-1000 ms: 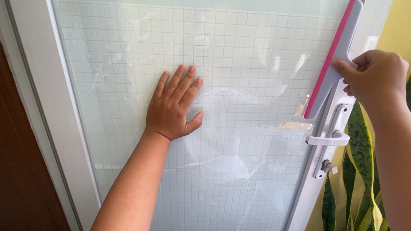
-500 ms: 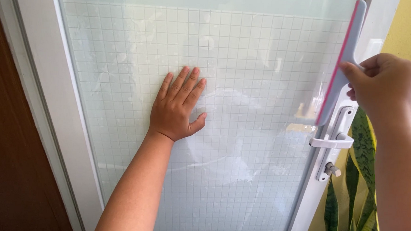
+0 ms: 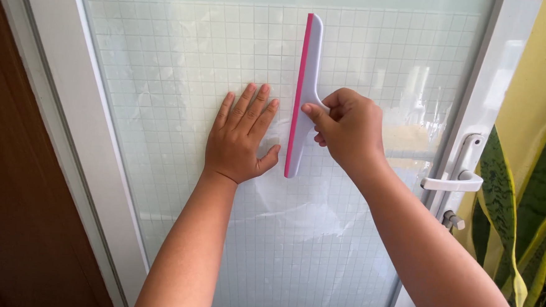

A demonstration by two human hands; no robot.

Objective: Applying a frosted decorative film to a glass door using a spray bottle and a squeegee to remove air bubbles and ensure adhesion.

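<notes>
My right hand (image 3: 349,131) grips the handle of a white squeegee (image 3: 307,68) with a pink rubber edge, held upright against the glass. The blade rests on a frosted door pane (image 3: 165,73) covered in a fine grid pattern. Just left of the blade, my left hand (image 3: 239,136) lies flat on the glass, fingers spread and pointing up, its thumb almost touching the blade's lower end. A pale smeared patch (image 3: 301,217) shows on the pane below both hands.
The white door frame (image 3: 58,98) borders the pane on the left, with dark brown wood (image 3: 3,189) beyond it. A white lever handle (image 3: 455,178) and lock sit on the right frame. Green and yellow plant leaves (image 3: 519,210) stand against a yellow wall at far right.
My right hand has swept the squeegee leftward from the door's right edge near the handle to the middle of the pane, beside my left hand. The left hand has stayed flat on the glass.
</notes>
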